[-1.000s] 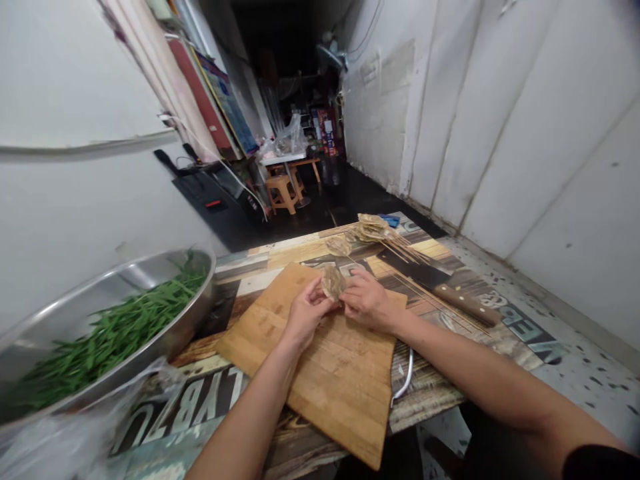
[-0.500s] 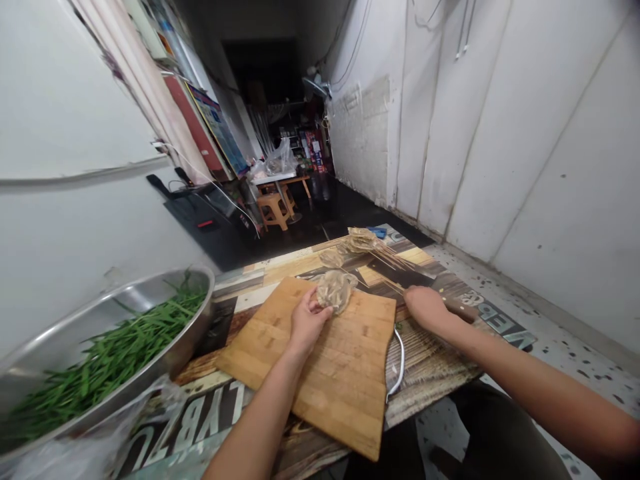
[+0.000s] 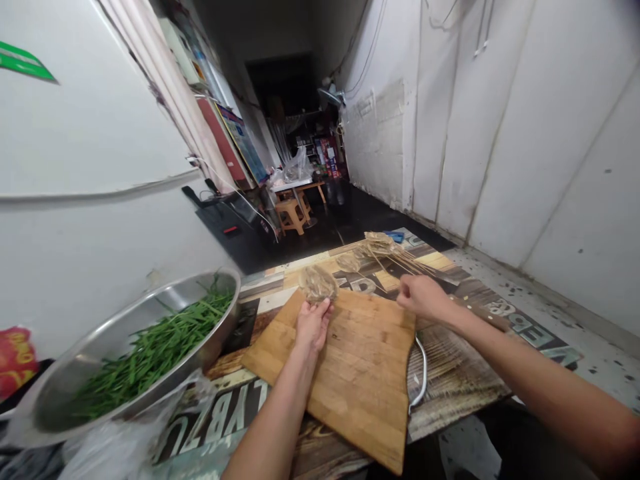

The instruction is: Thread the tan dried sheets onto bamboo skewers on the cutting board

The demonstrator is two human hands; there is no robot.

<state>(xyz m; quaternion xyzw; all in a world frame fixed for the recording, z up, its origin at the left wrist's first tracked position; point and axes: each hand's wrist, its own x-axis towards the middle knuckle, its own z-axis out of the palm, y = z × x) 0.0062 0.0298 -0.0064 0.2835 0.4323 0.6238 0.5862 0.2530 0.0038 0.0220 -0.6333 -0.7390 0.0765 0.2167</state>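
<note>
My left hand (image 3: pixel 311 325) rests at the far edge of a wooden cutting board (image 3: pixel 350 373) and pinches a folded beige sheet of tofu skin (image 3: pixel 317 283), holding it upright. My right hand (image 3: pixel 423 297) hovers to the right, just past the board's far right corner, fingers closed near thin bamboo skewers (image 3: pixel 410 265); whether a skewer is in it is not visible. A pile of skewered tofu skin pieces (image 3: pixel 376 245) lies farther back on the table.
A large steel bowl (image 3: pixel 165 300) of green chives (image 3: pixel 145 353) stands at the left. A knife handle (image 3: pixel 487 315) lies right of the board. A metal handle (image 3: pixel 419 377) shows by the board's right edge. White walls stand on both sides; stools (image 3: pixel 293 213) are down the corridor.
My right hand left the tofu skin and moved right to the skewers, then lifted slightly. My left hand raised the tofu skin toward the board's far edge. The camera tilted.
</note>
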